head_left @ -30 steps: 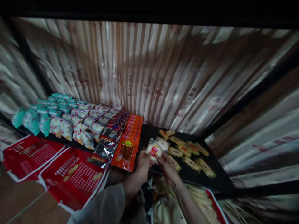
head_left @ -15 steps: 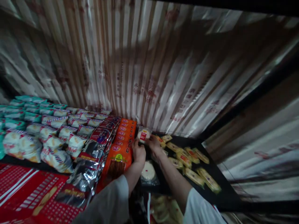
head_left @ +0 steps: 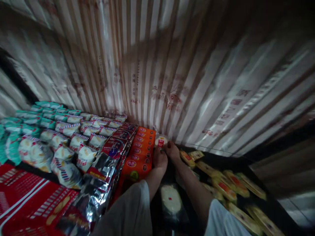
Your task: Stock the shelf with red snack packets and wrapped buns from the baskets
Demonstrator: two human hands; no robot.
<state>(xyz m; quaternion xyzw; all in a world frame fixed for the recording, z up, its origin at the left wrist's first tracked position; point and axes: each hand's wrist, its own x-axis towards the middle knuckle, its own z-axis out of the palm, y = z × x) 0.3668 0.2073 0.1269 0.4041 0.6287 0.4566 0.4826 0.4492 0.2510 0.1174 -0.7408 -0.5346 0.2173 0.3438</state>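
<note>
A clear packet with a round white flat cake and a red label (head_left: 161,142) lies at the back of the dark shelf, close to the striped sheeting. My left hand (head_left: 160,158) grips its near left edge, fingers closed. On its right side, my right hand (head_left: 171,151) has its fingers pinched at the packet's edge. Orange snack packets (head_left: 139,149) lie in an overlapping row just left of my left hand. Nearer to me, between my forearms, another packet with a round white cake (head_left: 171,199) lies flat on the shelf. My fingertips are partly hidden and dim.
Long yellow wrapped pastries (head_left: 223,188) lie scattered on the right of the shelf. To the left are dark silvery packets (head_left: 105,157), white bags (head_left: 83,155) and green bags (head_left: 48,123). A red packet or crate-like print (head_left: 27,203) fills the lower left. Striped plastic sheeting (head_left: 152,72) hangs behind.
The view has swung, so the shelf goods appear farther right. Both my hands stay at the round cake packet, which now sits by the back sheeting, beside the orange packets.
</note>
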